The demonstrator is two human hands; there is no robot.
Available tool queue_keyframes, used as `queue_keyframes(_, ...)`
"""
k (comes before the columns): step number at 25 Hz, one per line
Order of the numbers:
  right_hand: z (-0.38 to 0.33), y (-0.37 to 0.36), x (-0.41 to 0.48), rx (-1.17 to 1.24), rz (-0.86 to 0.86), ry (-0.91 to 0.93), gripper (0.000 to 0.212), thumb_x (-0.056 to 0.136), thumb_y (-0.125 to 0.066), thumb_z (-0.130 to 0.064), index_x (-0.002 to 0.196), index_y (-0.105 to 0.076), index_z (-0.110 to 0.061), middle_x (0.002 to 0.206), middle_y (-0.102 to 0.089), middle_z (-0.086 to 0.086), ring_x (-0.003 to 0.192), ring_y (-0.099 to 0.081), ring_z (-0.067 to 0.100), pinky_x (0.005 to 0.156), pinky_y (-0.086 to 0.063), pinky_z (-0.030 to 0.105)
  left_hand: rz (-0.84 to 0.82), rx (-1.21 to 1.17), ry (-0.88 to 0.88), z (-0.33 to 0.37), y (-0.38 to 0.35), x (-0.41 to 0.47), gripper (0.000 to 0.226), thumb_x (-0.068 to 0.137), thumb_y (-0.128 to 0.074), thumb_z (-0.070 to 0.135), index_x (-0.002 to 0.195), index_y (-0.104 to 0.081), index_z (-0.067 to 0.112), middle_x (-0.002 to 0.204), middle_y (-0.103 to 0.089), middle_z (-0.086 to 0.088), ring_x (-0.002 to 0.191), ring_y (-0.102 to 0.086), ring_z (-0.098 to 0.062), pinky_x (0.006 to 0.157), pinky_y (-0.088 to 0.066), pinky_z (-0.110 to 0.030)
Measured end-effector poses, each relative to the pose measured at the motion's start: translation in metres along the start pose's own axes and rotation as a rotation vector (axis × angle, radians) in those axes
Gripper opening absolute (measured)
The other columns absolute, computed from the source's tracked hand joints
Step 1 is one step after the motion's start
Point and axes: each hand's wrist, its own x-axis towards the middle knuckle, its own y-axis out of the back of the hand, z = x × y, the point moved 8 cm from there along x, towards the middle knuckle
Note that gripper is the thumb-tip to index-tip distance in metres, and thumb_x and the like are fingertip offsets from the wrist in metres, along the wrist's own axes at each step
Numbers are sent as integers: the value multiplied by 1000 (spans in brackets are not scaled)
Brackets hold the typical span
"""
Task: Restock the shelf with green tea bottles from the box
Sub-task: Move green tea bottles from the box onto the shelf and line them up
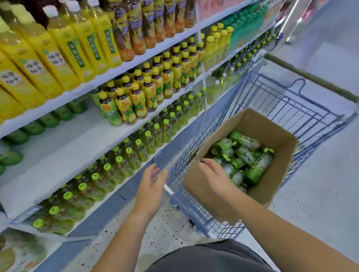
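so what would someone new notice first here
First, the open cardboard box in the blue wire cart at right, holding green tea bottles jumbled on their sides. Then the wall of yellow bottles on the top-left shelf, with a bare white stretch of shelf one level below.

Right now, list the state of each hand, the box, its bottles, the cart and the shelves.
cart: holding the box.
box: open-topped.
green tea bottles: piled on their sides in the box.
left hand: open, holding nothing, near the cart's corner.
right hand: over the box's near corner, fingers bent; grip hidden.
middle shelf: front mostly bare.
lower-shelf bottles: upright, in rows.
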Motion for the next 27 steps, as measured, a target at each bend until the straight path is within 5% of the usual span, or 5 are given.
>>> queue_keyframes(10,82,122,34,204,186,-201,56,102,-48,-53,150,-43,-25,144,-50,-5,120,-49,13,106,-40,38,-295,238,42,37,-160,56,63,99,-56,51,155,-35,30,143,-49,16,114,-49,11,89,-41,-24)
queue_keyframes(16,131,141,40,309,425,-403,60,98,-51,-56,148,-46,-22,142,-56,0,122,-55,19,104,-44,39,-548,642,117,23,-219,129,65,98,-48,59,152,-39,25,138,-51,8,116,-46,-12,99,-39,-37)
queue_keyframes(18,142,141,38,337,493,-481,62,99,-52,-54,149,-45,-19,140,-57,2,117,-56,19,102,-45,39,-622,760,126,14,-232,149,60,98,-48,55,149,-43,23,134,-55,5,109,-48,-13,92,-38,-34)
queue_keyframes(22,168,125,46,243,475,-619,63,102,-44,-52,154,-38,-15,146,-52,5,122,-53,22,102,-46,40,-677,930,181,-14,-250,182,52,98,-51,44,143,-49,16,94,-53,13,80,-52,-10,65,-36,-27)
queue_keyframes(27,198,104,65,201,328,-768,66,103,-41,-50,157,-31,-13,150,-49,11,121,-55,27,87,-43,34,-635,1063,300,-54,-272,210,55,97,-57,24,144,-38,1,130,-57,-16,108,-59,-33,84,-53,-42)
